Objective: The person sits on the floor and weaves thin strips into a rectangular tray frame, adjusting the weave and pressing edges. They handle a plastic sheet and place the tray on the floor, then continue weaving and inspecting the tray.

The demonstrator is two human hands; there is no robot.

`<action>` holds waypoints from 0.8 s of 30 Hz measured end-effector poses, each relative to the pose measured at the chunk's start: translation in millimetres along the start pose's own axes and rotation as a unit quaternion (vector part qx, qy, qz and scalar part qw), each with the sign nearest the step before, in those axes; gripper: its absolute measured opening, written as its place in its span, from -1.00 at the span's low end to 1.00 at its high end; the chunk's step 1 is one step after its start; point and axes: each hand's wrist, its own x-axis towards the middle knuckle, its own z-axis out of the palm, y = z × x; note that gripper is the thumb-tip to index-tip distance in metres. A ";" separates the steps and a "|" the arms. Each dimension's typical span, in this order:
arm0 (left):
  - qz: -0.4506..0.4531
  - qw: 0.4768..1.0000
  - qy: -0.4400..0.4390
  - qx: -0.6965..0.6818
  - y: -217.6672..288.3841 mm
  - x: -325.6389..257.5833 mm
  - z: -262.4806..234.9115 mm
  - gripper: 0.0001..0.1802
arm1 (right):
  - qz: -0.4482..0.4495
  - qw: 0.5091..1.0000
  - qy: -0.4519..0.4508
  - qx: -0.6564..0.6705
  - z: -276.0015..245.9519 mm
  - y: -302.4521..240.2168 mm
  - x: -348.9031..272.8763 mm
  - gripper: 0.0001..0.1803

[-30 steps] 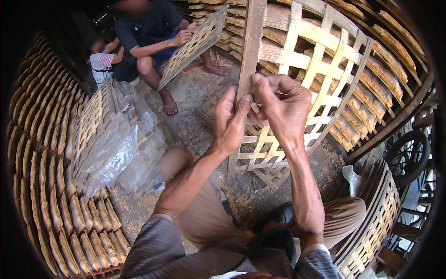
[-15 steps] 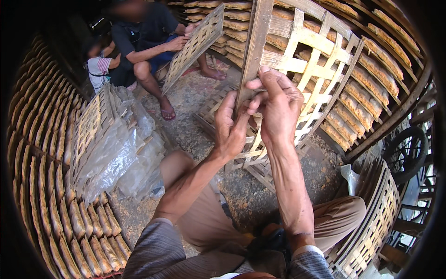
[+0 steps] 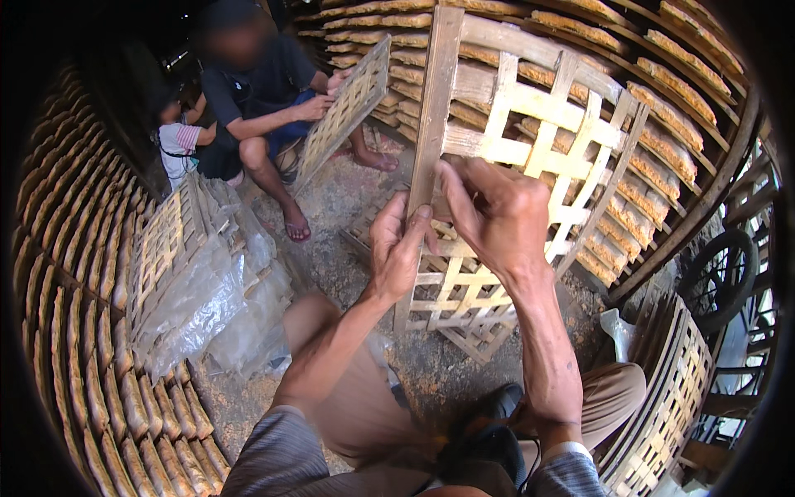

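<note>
A woven bamboo tray with a wooden edge bar stands upright and tilted before me, its lattice to the right of the bar. My left hand is closed round the lower part of that bar, thumb on its face. Higher up, my right hand is curled beside the bar, thumb and fingers pressed together close to the wood. Whatever is between those fingers, if anything, is hidden. Behind the tray's lower end, another lattice tray lies low near the floor.
At left, clear plastic sheets lie over stacked lattice trays. A seated co-worker holds another tray; a smaller person sits beside them. Racks of brownish slabs line both sides. More trays lean at right near a tyre.
The tray has shifted slightly left and down in view. My right hand has turned and curled inward, moving lower along the bar; my left hand still grips it, also lower.
</note>
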 end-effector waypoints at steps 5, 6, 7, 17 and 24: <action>-0.025 0.999 0.017 -0.022 2.0 5.3 -5.8 -0.70 | -0.058 0.969 0.200 -0.134 -53.2 35.0 3.9 -0.81; -0.023 0.999 0.021 -0.030 -1.9 6.9 -10.4 -0.69 | -0.070 0.949 0.209 -0.225 -68.7 53.5 -0.4 -0.55; -0.021 0.999 0.026 -0.043 -6.1 8.3 -12.0 -0.69 | -0.037 0.930 0.210 -0.299 -85.8 65.1 -6.0 -0.40; -0.078 0.995 0.049 -0.024 -23.5 23.7 -31.3 -0.70 | 0.406 0.899 0.039 0.156 -99.2 116.1 -91.7 -0.47; -0.050 0.995 0.053 0.066 -20.8 39.3 -43.5 -0.72 | 0.406 0.895 0.040 0.181 -96.0 124.7 -124.8 -0.56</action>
